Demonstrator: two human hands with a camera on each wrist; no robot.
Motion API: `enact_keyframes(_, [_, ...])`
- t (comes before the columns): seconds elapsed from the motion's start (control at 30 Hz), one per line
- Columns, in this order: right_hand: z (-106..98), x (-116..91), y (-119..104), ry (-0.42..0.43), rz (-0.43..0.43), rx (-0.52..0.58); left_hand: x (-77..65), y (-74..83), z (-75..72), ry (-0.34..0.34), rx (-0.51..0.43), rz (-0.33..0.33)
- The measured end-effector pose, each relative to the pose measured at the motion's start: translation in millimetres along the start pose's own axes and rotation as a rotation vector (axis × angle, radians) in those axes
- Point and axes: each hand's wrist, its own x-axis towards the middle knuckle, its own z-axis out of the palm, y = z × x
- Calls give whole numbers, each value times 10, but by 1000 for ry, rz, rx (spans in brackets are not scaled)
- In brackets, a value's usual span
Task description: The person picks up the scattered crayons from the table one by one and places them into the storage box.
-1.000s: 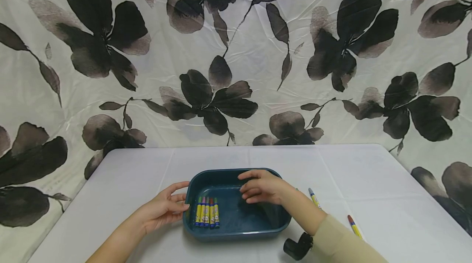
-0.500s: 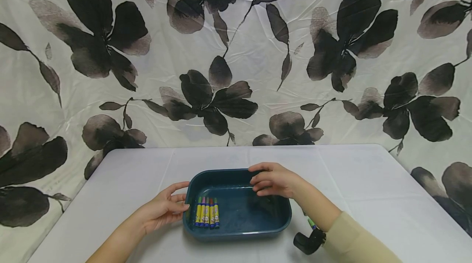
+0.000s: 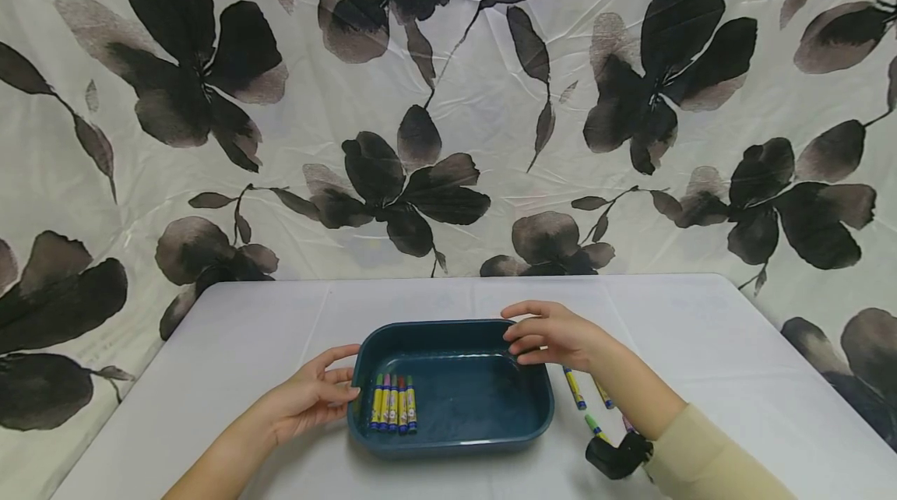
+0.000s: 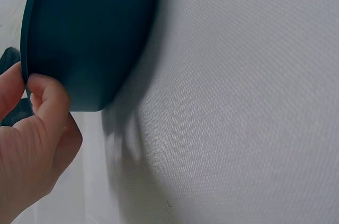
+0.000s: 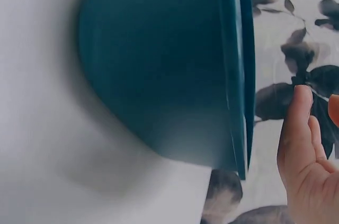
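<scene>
A dark teal plastic tub stands on the table with several crayons in a row at its left end, their wrappers yellow with blue bands. My left hand holds the tub's left side; in the left wrist view its thumb and a finger pinch the rim, with the tub wall beyond. My right hand hovers over the tub's far right corner, fingers loosely bent and holding nothing. In the right wrist view, fingers of my right hand are apart from the tub's rim.
Loose crayons lie to the right of the tub, among them a yellow-wrapped crayon and a green-tipped crayon, partly hidden by my right forearm and the black wrist camera. Behind the white table hangs a floral cloth.
My right hand has moved right, from over the middle of the tub to its far right corner, uncovering crayons on the table. The left hand and the tub have stayed put.
</scene>
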Motion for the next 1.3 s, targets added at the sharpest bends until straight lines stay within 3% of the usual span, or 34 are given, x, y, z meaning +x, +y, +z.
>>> enact_keyframes(0.77, [-428,-316,13,-23,-19,-48,21,-7,-25,10,4,6])
enact_keyframes(1.3, [-726,-534,73,8,-26,-5,8,-4,-4,10,-1,4])
